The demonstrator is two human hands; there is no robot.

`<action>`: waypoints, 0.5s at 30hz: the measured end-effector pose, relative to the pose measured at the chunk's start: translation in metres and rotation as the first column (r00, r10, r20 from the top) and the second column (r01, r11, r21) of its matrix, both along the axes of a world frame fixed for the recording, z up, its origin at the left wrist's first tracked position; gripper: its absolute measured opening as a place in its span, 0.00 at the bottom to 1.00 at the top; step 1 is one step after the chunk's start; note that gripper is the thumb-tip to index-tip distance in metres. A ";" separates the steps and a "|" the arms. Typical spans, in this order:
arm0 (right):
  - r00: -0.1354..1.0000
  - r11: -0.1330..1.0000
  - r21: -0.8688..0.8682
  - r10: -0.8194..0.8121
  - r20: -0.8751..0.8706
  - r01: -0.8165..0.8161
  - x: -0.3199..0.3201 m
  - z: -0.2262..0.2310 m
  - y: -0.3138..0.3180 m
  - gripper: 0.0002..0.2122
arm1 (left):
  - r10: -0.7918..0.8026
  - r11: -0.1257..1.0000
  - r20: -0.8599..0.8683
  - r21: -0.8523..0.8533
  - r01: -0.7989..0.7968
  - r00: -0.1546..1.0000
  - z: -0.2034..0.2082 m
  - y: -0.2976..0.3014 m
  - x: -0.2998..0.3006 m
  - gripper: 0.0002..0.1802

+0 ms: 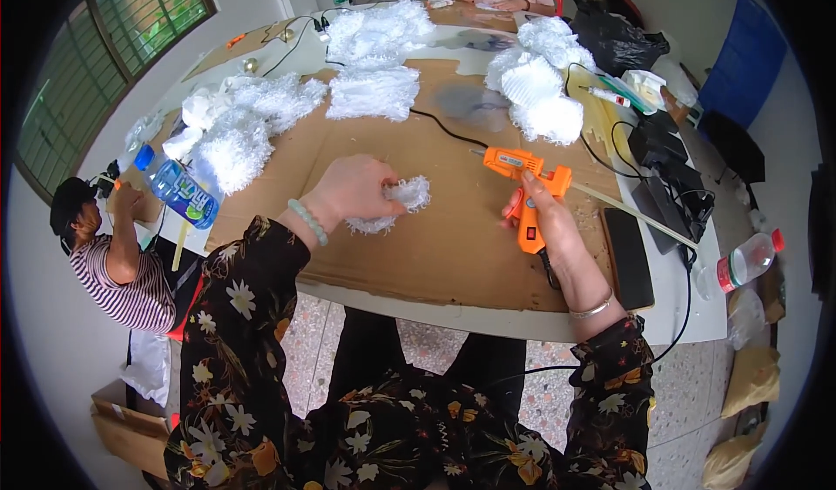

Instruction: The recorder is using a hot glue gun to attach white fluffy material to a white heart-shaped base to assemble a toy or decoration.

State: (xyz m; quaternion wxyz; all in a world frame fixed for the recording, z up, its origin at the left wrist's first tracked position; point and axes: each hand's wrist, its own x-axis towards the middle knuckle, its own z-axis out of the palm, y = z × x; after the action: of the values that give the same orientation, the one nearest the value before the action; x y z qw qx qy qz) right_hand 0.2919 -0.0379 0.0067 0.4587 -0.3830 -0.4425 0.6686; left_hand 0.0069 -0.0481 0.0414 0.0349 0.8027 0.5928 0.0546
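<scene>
My right hand [549, 216] grips an orange hot glue gun [514, 164] by its handle, its nozzle pointing left above the cardboard. A long pale glue stick [627, 211] sticks out of the gun's back end. With bent fingers my left hand [355, 190] holds a small piece of white fringed material [409, 194] down on the brown cardboard [418, 268]. Part of that piece is hidden under the hand. Gun and white piece are apart. A flat stack of white fringed pieces [373, 92] lies beyond my left hand.
White fluffy heaps [252, 120] lie left, others [540, 81] at the far right. A blue-labelled bottle [178, 190] and a red-capped bottle [744, 259] flank the table. A phone [627, 259], black adapters [657, 142] and cords sit right. Two other people are at the table's left and far sides.
</scene>
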 end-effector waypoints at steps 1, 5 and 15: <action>1.000 1.000 -0.014 -0.016 0.019 0.016 0.004 0.001 -0.001 0.15 | -0.022 1.000 -0.023 -0.011 0.021 0.999 0.002 0.001 0.005 0.22; 0.999 0.999 0.043 -0.028 0.016 0.027 0.008 -0.001 -0.001 0.15 | -0.014 0.998 -0.005 -0.060 0.014 1.000 -0.002 0.007 0.009 0.23; 0.999 0.997 0.062 -0.043 0.022 0.041 0.010 -0.017 -0.002 0.15 | 0.023 0.981 0.210 -0.195 0.019 0.977 -0.028 0.015 0.009 0.17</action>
State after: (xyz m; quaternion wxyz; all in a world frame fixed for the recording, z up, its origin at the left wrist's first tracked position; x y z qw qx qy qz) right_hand 0.3023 -0.0402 -0.0107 0.4791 -0.3858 -0.4600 0.6404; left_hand 0.0156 -0.0327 0.0134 0.1765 0.7845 0.5889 0.0812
